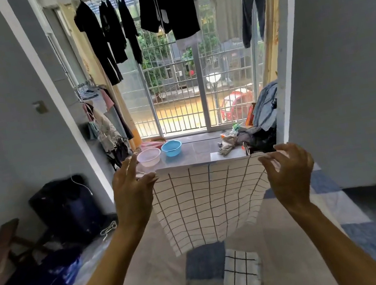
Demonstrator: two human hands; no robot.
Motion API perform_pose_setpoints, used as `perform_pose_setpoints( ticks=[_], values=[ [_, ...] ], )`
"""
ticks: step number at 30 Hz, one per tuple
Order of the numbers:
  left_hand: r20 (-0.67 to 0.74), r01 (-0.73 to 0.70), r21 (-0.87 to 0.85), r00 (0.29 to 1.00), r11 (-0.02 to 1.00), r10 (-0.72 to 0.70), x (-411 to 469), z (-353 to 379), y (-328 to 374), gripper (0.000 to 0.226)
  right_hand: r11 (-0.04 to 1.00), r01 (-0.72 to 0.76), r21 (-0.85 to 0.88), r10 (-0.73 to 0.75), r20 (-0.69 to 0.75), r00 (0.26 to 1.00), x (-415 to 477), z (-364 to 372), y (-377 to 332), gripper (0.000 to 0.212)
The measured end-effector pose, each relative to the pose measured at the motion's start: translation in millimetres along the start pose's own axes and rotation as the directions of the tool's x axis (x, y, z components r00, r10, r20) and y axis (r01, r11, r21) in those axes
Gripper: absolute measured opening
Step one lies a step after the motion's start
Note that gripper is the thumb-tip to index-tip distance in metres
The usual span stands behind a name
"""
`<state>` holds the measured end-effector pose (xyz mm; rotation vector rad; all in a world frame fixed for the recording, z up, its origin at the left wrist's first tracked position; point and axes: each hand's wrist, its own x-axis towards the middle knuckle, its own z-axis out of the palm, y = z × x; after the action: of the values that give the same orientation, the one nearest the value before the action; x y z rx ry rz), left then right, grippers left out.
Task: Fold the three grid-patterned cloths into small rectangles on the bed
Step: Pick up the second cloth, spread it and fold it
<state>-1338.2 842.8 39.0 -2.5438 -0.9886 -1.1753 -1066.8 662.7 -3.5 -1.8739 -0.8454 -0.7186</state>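
- Bed: fills lower centre, w/ patchwork cover in beige, grey & blue squares; near end cut off by frame bottom.
- Held cloth: white w/ dark grid lines, hanging in the air above the bed, spread wide betw. both hands. Top edge runs roughly level; body sags & curves, lower edge loose, not touching the bed. Can't tell if it's single or doubled; top edge looks layered.
- Folded cloth: same grid pattern, small neat rectangle lying flat on the bed, below & slightly right of the held one, apart from it.
- Third cloth: not made out anywhere.
- Left hand: pinches top left corner of the held cloth; thumb & fingers closed on the edge, other fingers raised & spread.
- Right hand: pinches top right corner, fingertips closed on the edge, remaining fingers curled loosely above.
- Both forearms come up from bottom of frame, covering parts of the bed.
- Around: dark bag & wooden stool left of the bed on the floor; plastic wrap bottom left, blurry.
- Beyond: balcony w/ barred window, dark clothes hung overhead, pink basin & blue basin on the floor, pile of garments at right.
- Held cloth hides part of the bed's far end.
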Motion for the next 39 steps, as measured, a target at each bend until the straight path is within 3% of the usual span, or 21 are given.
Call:
perform_pose_setpoints(
  ticks=[4,13,17,28,39],
  values=[
    [-0.046,0.027,-0.068,0.998,0.997,-0.03,-18,-18,3,0.013,0.999,0.035,-0.002,-0.035,-0.071,0.997,-7,-40,-16,0.017],
    [-0.301,0.024,-0.214,0.95,0.977,-0.089,-83,-68,33,0.014,0.987,0.098,-0.127,-0.11,-0.09,0.99,-62,-134,-32,0.02],
    [-0.328,0.042,-0.248,0.936,0.968,-0.125,-106,-83,45,0.014,0.982,0.113,-0.155,-0.128,-0.096,0.987,-76,-162,-38,0.025],
    [-0.257,0.004,-0.29,0.963,0.957,-0.082,-85,-82,64,0.016,0.996,0.01,-0.085,-0.022,-0.138,0.99,-61,-178,-19,0.034],
    [-0.046,0.05,-0.239,0.997,0.97,-0.063,-33,65,93,0.016,0.992,-0.08,-0.094,0.081,0.008,0.997,-24,-84,104,0.041]
  ],
)
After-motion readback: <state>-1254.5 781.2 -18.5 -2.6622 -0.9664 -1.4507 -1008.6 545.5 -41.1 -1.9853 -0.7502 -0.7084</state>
